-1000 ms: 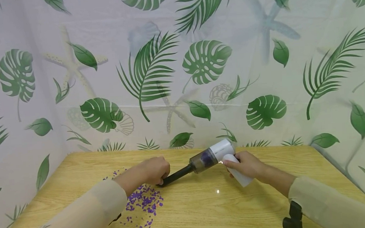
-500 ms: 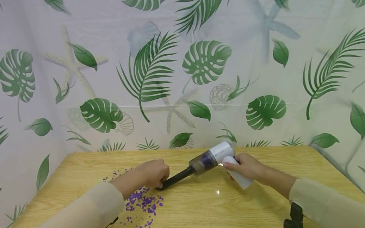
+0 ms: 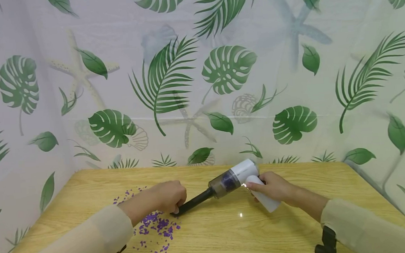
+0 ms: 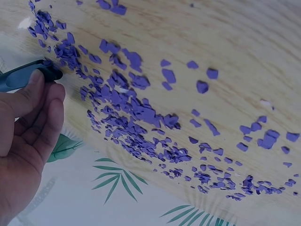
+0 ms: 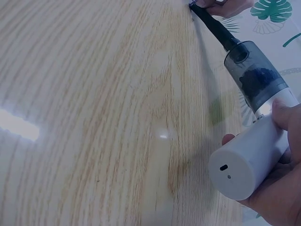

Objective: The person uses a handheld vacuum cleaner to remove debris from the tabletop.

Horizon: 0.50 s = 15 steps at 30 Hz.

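Left grip [image 3: 172,196] pinching (bare), right grip [image 3: 274,185] curled

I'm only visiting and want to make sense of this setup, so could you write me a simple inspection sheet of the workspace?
Surface: wood-grain table, with bright light reflections.
Job's things: a handheld vacuum with a black nozzle and a see-through cup with dark purple material inside; purple scraps scattered on the table, the nozzle's tip at their edge.
Clutter: nothing seen besides the scraps.
Grips: the left grip, a bare hand, pinches the nozzle near its tip; the right grip, also bare, holds the white handle.
Cables: nothing seen.
Surroundings: pale sheeting printed with green leaves, starfish and shells, behind and beside the table.
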### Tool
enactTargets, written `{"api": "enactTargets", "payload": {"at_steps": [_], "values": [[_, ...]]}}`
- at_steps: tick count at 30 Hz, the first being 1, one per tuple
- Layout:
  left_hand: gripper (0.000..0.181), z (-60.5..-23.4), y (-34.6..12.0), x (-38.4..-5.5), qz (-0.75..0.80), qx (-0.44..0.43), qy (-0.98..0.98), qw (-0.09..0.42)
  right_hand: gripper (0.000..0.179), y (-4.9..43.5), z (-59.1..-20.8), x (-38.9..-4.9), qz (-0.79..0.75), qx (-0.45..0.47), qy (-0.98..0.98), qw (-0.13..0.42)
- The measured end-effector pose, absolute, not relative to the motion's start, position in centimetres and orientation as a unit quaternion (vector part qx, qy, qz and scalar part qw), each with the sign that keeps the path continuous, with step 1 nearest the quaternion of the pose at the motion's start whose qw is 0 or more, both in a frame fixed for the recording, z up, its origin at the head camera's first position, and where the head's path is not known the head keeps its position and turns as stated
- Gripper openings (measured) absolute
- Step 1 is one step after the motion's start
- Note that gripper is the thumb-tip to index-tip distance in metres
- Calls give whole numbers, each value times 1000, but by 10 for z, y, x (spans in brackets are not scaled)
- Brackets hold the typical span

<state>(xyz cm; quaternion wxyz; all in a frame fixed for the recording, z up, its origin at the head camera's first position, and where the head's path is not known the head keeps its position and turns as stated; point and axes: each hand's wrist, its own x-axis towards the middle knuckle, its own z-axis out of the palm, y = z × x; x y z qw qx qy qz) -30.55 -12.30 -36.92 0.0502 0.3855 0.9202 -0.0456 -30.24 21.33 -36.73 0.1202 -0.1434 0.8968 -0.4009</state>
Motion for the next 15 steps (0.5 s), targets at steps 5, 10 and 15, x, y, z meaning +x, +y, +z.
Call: {"api": "enactTargets", "payload": {"at_steps": [5, 10, 15], "values": [[31, -368, -124, -302, -29, 384, 921, 61, 39, 213, -369, -302, -404, -140, 895, 127], [29, -367, -125, -297, -30, 384, 920, 66, 40, 213, -370, -301, -407, -141, 893, 134], [25, -366, -126, -292, -28, 389, 918, 66, 38, 212, -369, -299, -409, -145, 890, 137]]}}
